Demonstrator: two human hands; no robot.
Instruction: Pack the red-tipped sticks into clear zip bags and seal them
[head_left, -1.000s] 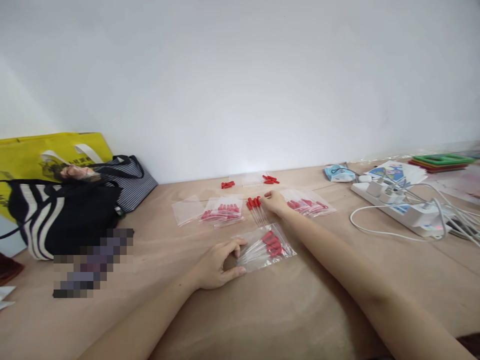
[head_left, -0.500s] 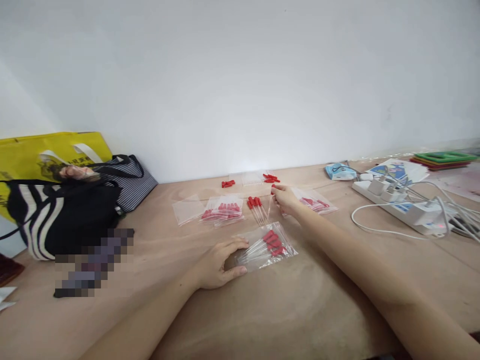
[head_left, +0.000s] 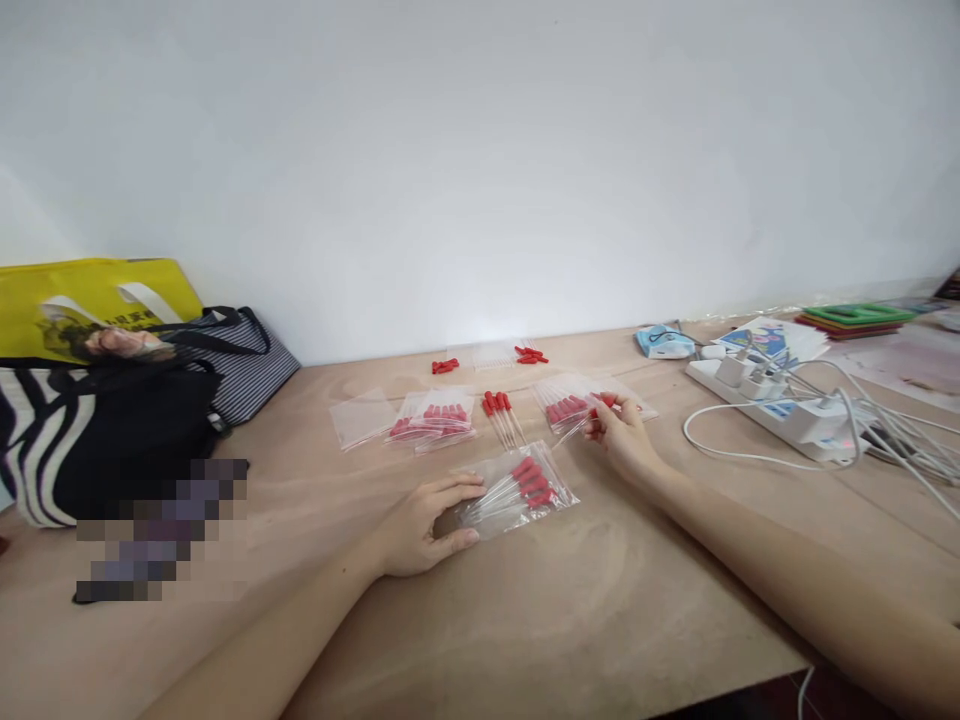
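My left hand [head_left: 427, 527] rests on the table at the left end of a clear plastic bag [head_left: 504, 518], its fingertips and thumb holding that end at two corners. Inside the bag lie several droppers with red rubber bulbs [head_left: 534, 484] and thin clear tubes. My right hand [head_left: 619, 432] is closed on a single dropper [head_left: 598, 404], pinched near its red bulb, the tube slanting down to the left. Between the hands and a little farther back is a small row of loose droppers [head_left: 498, 404]. Filled bags [head_left: 564, 407] lie partly behind my right hand.
More filled bags [head_left: 442, 418] and a flat clear bag [head_left: 361, 418] lie left of the loose droppers. Red bulbs [head_left: 531, 355] and clear tubes sit near the wall. A power strip [head_left: 780, 412] with white cables is at right; handbags [head_left: 112, 440] stand at left.
My right hand has moved right with a dropper, from the loose row to in front of the filled bags. My left hand stays at the bag. The view has shifted slightly.
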